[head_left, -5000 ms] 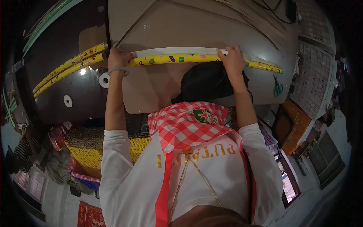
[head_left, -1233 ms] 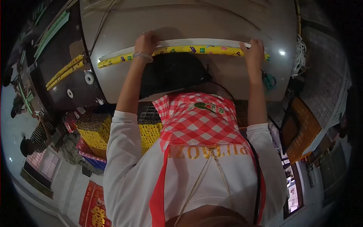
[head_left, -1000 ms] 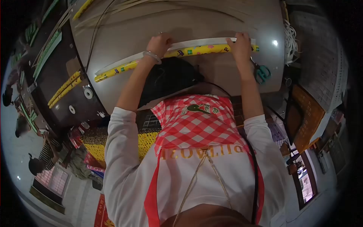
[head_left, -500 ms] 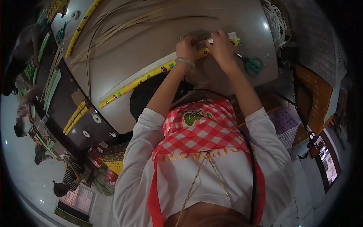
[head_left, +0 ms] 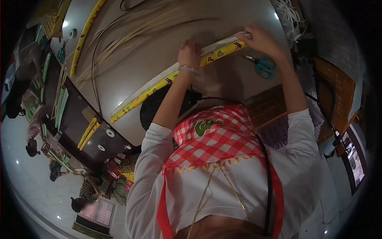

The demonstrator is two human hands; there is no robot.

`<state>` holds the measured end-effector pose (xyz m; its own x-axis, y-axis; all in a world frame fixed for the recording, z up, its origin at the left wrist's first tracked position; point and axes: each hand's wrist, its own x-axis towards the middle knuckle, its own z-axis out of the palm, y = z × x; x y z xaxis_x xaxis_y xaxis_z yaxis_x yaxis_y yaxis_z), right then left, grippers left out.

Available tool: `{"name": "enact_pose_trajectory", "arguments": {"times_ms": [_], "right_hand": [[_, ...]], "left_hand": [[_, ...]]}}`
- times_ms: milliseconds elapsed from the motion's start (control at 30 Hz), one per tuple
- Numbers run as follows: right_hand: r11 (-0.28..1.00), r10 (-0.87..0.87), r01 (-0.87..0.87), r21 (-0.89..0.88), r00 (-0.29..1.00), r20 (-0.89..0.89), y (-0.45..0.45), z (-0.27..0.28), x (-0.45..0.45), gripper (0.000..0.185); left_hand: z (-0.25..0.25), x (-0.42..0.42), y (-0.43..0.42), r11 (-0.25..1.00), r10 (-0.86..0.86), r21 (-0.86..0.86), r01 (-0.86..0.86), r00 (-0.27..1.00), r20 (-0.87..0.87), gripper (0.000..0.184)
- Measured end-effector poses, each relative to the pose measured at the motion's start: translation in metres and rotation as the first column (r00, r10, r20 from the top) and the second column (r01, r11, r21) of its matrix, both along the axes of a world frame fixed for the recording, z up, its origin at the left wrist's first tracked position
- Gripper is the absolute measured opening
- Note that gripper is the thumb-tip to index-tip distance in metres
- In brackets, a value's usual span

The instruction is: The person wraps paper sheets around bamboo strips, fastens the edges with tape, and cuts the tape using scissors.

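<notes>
Your right hand (head_left: 258, 38) had moved away from your left hand (head_left: 190, 55) along the yellow tube (head_left: 159, 87) on the tabletop (head_left: 246, 18). Your right fingers (head_left: 251, 30) gripped its end; whether your left fingers (head_left: 193, 44) gripped, I couldn't tell.

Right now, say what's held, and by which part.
The yellow strip, by its right end in the right hand; left hand sits partway along, grip unclear.

A tube (head_left: 163, 83) runs along the near side of the surface (head_left: 238, 18), a bag (head_left: 154, 108) between it and the near edge. Scissors (head_left: 265, 67) lie by the near right corner. Behind the tube, strips (head_left: 137, 36) spread toward the left edge, near which lies a second tube (head_left: 83, 38).
</notes>
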<state>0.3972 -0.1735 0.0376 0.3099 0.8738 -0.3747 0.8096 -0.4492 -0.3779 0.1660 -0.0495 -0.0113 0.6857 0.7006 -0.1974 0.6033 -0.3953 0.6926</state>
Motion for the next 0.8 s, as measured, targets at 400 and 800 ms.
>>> {"name": "enact_pose_trajectory", "arguments": {"times_ms": [400, 800], "right_hand": [[0.977, -0.088, 0.081, 0.196, 0.996, 0.026, -0.028, -0.012, 0.020, 0.041], [0.964, -0.209, 0.173, 0.204, 0.963, 0.171, -0.026, -0.022, 0.007, 0.035]], "left_hand": [[0.019, 0.013, 0.039, 0.796, -0.534, 0.227, 0.561, 0.827, -0.173, 0.065], [0.026, 0.043, 0.050, 0.406, -0.753, 0.346, 0.846, 0.524, -0.398, 0.105]]}}
